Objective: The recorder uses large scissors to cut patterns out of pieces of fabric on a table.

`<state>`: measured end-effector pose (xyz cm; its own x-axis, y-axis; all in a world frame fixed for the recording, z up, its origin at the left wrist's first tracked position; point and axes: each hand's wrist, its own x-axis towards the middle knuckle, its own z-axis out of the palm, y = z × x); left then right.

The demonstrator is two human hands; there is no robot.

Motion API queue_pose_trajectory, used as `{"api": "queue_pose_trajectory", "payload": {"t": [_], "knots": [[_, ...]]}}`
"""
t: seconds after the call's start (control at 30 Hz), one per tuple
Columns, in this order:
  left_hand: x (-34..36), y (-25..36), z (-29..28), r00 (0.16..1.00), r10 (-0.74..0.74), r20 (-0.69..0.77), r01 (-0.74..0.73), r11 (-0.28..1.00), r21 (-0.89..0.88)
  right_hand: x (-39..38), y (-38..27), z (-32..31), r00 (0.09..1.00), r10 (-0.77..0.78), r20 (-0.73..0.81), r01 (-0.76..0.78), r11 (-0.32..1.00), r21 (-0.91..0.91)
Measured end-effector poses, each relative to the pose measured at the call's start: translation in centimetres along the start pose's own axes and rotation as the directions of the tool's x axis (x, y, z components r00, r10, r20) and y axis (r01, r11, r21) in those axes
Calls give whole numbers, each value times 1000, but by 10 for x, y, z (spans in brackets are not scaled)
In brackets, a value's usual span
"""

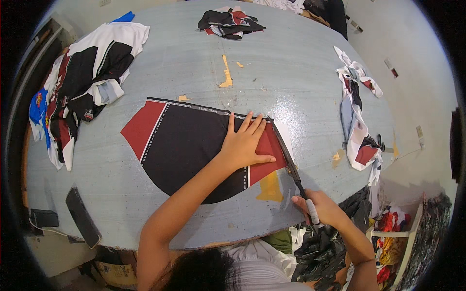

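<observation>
A cut fabric panel (187, 150), black in the middle with dark red ends and white lettered strips, lies flat on the table. My left hand (245, 145) presses on its right part, palm down, with the fingers spread near the far edge. Long dark scissors (290, 162) are in my right hand (323, 207), which is closed around their light-wrapped handles. Their blades run along the panel's right red edge and point away from me. A small white piece (286, 136) shows beside the blades. Whether the blades are parted cannot be made out.
Heaped garment pieces (97, 72) lie at the left, with a smaller pile (230, 23) at the far side. White and red scraps (357, 116) and another pair of scissors (381, 142) are at the right. A black block (81, 217) rests near the front-left edge. Black plastic bags (323, 254) are below.
</observation>
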<state>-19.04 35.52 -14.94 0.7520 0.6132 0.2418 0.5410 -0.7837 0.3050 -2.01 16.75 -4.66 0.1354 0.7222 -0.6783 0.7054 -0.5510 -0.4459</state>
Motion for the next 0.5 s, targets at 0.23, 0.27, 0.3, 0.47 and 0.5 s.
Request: {"api": "queue_pose_trajectory", "payload": {"t": [0.23, 0.27, 0.3, 0.47, 0.5], "knots": [[-5, 17, 16, 988, -85, -133, 81, 996, -31, -1, 4, 2, 1000, -3, -16, 4, 999, 41], [-6, 20, 18, 988, -84, -133, 80, 996, -31, -1, 3, 2, 1000, -3, -17, 3, 999, 42], [-6, 22, 19, 984, -106, -146, 103, 994, -25, -2, 2, 2, 1000, -3, -15, 4, 999, 46], [-12, 41, 21, 966, -181, -183, 172, 983, -68, -2, 1, 7, 1000, -13, 1, 13, 992, 127], [-13, 46, 22, 963, -216, -159, 197, 972, -127, -3, 0, 8, 1000, -22, 1, 21, 988, 152]]}}
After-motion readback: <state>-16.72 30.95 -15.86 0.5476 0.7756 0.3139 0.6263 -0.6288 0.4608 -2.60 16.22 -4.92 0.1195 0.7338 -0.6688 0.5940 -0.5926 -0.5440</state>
